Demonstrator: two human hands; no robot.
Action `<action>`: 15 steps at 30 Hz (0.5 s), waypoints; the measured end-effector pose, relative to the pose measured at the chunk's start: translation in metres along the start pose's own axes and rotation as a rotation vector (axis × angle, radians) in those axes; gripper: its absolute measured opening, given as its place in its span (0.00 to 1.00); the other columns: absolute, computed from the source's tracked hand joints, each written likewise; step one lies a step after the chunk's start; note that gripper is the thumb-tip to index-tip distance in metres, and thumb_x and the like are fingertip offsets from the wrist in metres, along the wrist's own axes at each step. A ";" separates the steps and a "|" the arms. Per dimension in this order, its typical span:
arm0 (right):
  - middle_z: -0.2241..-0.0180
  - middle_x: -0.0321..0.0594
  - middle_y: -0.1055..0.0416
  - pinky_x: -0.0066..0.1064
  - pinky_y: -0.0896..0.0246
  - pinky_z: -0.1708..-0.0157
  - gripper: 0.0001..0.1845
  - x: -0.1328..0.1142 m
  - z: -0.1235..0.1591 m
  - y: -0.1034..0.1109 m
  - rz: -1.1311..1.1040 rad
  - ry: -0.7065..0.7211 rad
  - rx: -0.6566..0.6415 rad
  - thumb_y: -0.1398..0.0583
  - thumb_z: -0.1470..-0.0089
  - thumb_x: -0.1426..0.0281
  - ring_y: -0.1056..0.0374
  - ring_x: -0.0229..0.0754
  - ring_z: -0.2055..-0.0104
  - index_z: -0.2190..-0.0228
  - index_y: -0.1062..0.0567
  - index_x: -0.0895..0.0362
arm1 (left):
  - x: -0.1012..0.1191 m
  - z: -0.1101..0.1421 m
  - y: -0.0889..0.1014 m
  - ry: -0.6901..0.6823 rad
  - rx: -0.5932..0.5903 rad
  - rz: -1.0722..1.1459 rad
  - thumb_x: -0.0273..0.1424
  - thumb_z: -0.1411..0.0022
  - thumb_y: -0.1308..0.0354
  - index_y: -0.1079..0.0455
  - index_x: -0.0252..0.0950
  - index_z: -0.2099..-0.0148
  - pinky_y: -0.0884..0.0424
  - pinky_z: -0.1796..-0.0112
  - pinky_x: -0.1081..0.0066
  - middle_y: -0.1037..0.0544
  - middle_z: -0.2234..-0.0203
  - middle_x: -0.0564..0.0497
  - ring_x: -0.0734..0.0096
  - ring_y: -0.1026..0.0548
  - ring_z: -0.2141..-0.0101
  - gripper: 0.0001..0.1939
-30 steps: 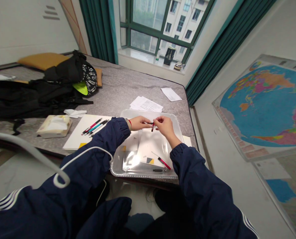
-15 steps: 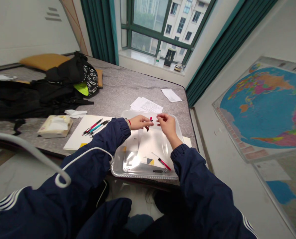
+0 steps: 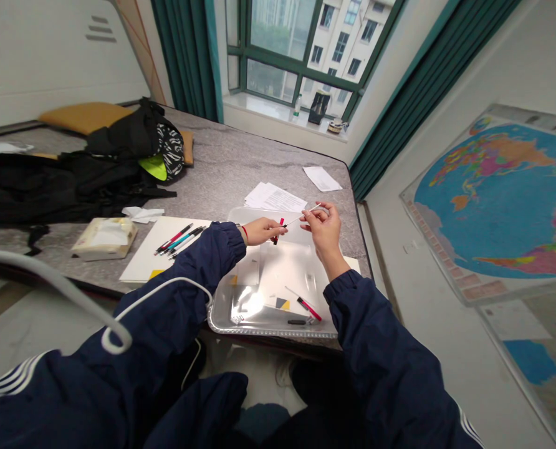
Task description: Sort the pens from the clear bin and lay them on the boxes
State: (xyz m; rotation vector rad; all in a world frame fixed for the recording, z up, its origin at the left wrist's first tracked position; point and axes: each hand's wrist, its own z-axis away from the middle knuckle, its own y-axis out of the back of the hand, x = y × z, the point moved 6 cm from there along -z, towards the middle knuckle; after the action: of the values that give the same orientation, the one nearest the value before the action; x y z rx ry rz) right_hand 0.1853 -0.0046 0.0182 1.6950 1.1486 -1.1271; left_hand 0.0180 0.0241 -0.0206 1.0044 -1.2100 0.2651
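My left hand (image 3: 260, 231) is closed, with a red-and-black pen barrel (image 3: 282, 221) held across its fingertips and a small black tip beside it. In my right hand (image 3: 325, 232), thumb and fingers pinch a thin whitish pen refill (image 3: 296, 220), which slants down toward the left fingertips. Both hands are over the far part of a clear plastic tray (image 3: 271, 330). Inside the tray lie a red-and-black pen barrel (image 3: 311, 310), a short black pen piece (image 3: 297, 322) and another thin refill (image 3: 295, 291).
Left of the tray, several pens (image 3: 179, 239) rest on white paper (image 3: 140, 259), beside a tissue pack (image 3: 105, 237). Printed sheets (image 3: 275, 197) lie behind the tray. A black bag (image 3: 67, 184) covers the table's left. A white cable (image 3: 72, 293) crosses near my left arm.
My right hand has moved right and slightly up, away from the left. The thin refill now shows stretched between the hands. My left hand has stayed nearly still.
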 end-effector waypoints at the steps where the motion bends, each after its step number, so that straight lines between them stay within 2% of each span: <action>1: 0.67 0.33 0.29 0.28 0.27 0.69 0.26 0.000 0.001 -0.002 -0.017 -0.011 -0.015 0.38 0.49 0.59 0.25 0.40 0.64 0.52 0.41 0.52 | 0.001 0.000 0.000 0.001 0.001 0.003 0.46 0.37 0.48 0.24 0.28 0.54 0.30 0.67 0.72 0.21 0.68 0.45 0.69 0.24 0.68 0.25; 5: 0.69 0.33 0.27 0.30 0.26 0.68 0.27 0.001 0.009 -0.015 -0.091 -0.068 -0.139 0.35 0.51 0.59 0.25 0.40 0.64 0.54 0.38 0.52 | 0.003 0.002 0.001 -0.002 -0.007 0.030 0.50 0.39 0.47 0.24 0.29 0.55 0.30 0.67 0.72 0.21 0.67 0.44 0.67 0.24 0.66 0.28; 8: 0.69 0.35 0.25 0.31 0.27 0.68 0.22 0.003 0.014 -0.026 -0.081 -0.105 -0.237 0.36 0.51 0.56 0.26 0.39 0.67 0.58 0.34 0.53 | 0.002 0.002 0.000 0.008 -0.031 0.054 0.54 0.39 0.49 0.25 0.29 0.55 0.31 0.69 0.72 0.21 0.65 0.43 0.65 0.24 0.65 0.31; 12: 0.68 0.38 0.24 0.33 0.28 0.65 0.20 0.007 0.016 -0.032 -0.104 -0.125 -0.297 0.36 0.51 0.52 0.28 0.37 0.67 0.66 0.29 0.56 | -0.001 0.002 -0.003 0.006 -0.073 0.098 0.59 0.42 0.51 0.26 0.30 0.55 0.31 0.68 0.72 0.21 0.63 0.42 0.65 0.24 0.64 0.36; 15: 0.72 0.37 0.26 0.34 0.29 0.63 0.20 0.011 0.016 -0.035 -0.152 -0.162 -0.337 0.33 0.55 0.53 0.29 0.37 0.69 0.71 0.27 0.58 | -0.001 0.002 -0.005 -0.004 -0.098 0.122 0.60 0.42 0.51 0.26 0.29 0.58 0.31 0.68 0.71 0.22 0.63 0.41 0.64 0.24 0.64 0.37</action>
State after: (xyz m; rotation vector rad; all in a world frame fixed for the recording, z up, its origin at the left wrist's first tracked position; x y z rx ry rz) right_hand 0.1507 -0.0069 -0.0015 1.2555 1.2978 -1.0704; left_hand 0.0194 0.0201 -0.0243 0.8484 -1.2773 0.2967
